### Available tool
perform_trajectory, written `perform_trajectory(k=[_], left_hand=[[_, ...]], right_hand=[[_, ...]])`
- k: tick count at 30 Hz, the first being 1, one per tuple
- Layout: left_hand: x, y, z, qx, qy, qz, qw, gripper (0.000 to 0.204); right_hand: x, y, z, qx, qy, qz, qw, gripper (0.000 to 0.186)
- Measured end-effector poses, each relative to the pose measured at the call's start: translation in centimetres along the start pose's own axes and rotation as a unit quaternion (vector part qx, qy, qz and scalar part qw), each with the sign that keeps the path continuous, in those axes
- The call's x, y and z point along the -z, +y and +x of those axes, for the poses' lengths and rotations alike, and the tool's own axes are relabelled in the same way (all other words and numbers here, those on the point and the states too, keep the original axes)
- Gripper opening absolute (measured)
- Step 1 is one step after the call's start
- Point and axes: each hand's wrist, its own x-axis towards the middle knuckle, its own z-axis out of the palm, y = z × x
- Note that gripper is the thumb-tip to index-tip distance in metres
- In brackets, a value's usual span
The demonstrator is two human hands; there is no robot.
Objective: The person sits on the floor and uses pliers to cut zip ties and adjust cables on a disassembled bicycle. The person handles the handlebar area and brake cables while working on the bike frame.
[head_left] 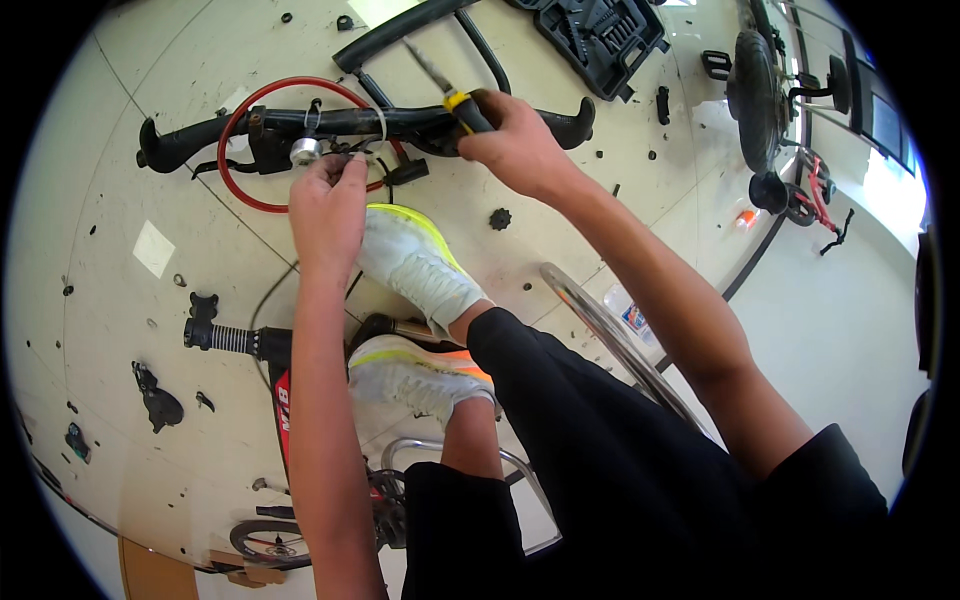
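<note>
A black bicycle handlebar (215, 130) lies across the floor in front of my shoes. My left hand (332, 205) is closed at its middle, fingertips pinched beside a round silver bell-like part (306, 151); what sits between them is too small to make out. Over the right half of the bar, my right hand (515, 145) grips a screwdriver (455, 100) with a yellow and black handle, its metal shaft pointing up and left. A red cable loop (222, 160) with a black end piece (408, 172) circles around the bar.
An open black tool case (600, 40) lies at the far right, near black tubing (400, 32). A red and black bike frame (283, 410) is left of my shoes (410, 255). A curved metal tube (610, 330) stands right of my legs. Small parts dot the floor.
</note>
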Motion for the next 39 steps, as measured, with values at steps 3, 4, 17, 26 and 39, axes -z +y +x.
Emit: perform_trajectory(k=[3, 4, 17, 26, 39], left_hand=[[2.4, -0.5, 0.2, -0.05, -0.052, 0.156, 0.985, 0.024], [2.3, -0.8, -0.3, -0.065, -0.033, 0.232, 0.97, 0.023], [-0.7, -7.0, -1.9, -0.062, 0.03, 0.026, 0.997, 0.022], [-1.7, -6.3, -2.8, -0.126, 0.065, 0.056, 0.988, 0.02], [-2.0, -5.7, -3.5, -0.133, 0.047, 0.044, 0.989, 0.016]], right_hand=[[0.0, 0.1, -1.4, 0.012, -0.177, 0.124, 0.976, 0.042], [-0.6, 0.5, -1.6, -0.005, -0.213, 0.12, 0.97, 0.043], [-0.6, -1.3, -1.3, -0.109, -0.315, -0.121, 0.935, 0.049], [-1.1, -0.8, -1.9, -0.043, -0.321, -0.187, 0.927, 0.056], [-3.5, 0.0, 0.3, -0.082, -0.344, -0.043, 0.934, 0.04]])
